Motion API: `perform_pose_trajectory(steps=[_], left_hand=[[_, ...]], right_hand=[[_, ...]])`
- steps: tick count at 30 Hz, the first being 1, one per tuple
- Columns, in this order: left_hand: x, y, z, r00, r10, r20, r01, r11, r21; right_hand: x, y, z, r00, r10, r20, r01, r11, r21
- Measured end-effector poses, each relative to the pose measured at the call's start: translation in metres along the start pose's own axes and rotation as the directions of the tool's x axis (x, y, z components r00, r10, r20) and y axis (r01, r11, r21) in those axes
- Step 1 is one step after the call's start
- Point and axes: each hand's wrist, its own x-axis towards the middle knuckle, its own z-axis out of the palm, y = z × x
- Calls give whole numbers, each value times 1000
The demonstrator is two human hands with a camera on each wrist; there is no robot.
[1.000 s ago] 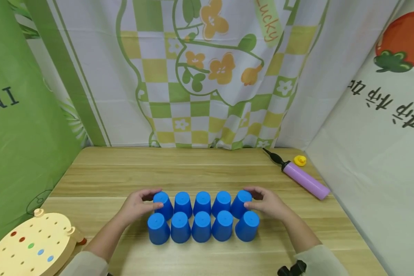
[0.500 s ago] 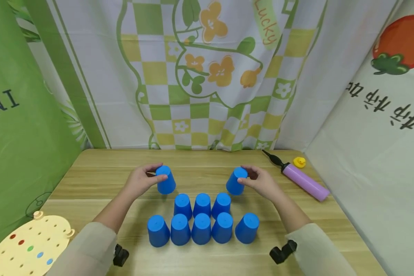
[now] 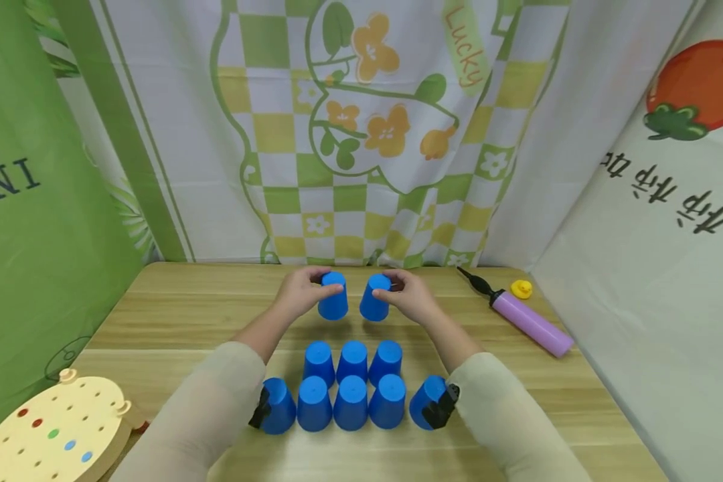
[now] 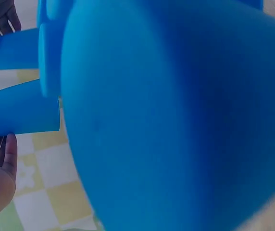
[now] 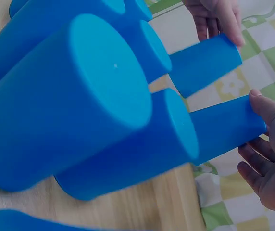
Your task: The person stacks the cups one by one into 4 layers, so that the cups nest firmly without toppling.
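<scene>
Since the frame half a second ago, the two gripped cups have moved inward and farther back, from well apart to near each other, with a narrow gap between them. The left hand (image 3: 304,292) holds the left cup (image 3: 333,299), thumb across its near side and fingers reaching round behind, spread only as wide as the cup. The right hand (image 3: 412,296) grips the right cup (image 3: 373,301) in the same way; in the right wrist view its thumb presses close to the cup's closed end, the fingers on the opposite side. Both cups are plain blue, tapered, mouth down with the flat base up, and sit beyond the others toward the back edge of the desk (image 3: 187,311); whether their rims touch its wood-grain top I cannot tell. Nearer the person stands a row of three cups (image 3: 353,361), and just in front of it a row of five cups (image 3: 351,405), all blue and mouth down; black pieces at the person's wrists partly cover the two end ones. Toward the right edge lie a purple pump (image 3: 529,321) with a black nozzle and a small yellow duck (image 3: 521,289). At the left is a cream pegboard (image 3: 42,428) with coloured dots; a checked, flowered curtain (image 3: 343,201) hangs behind.
</scene>
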Motion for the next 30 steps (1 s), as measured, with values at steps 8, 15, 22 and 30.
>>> perform_pose_trajectory(steps=[8,15,22,30], left_hand=[[7,-10,17,999,-30,12,30,1000,9],[8,-22,28,998,-41,50,39,998,39],[5,-27,35,994,-67,82,60,994,86],[3,-29,38,992,-88,87,78,991,111]], right_hand=[[11,4,19,999,27,-21,-27,1000,-16],[12,12,31,1000,5,-12,-6,1000,-12],[8,18,39,1000,16,11,-15,998,-65],[6,20,43,998,46,35,-44,998,-55]])
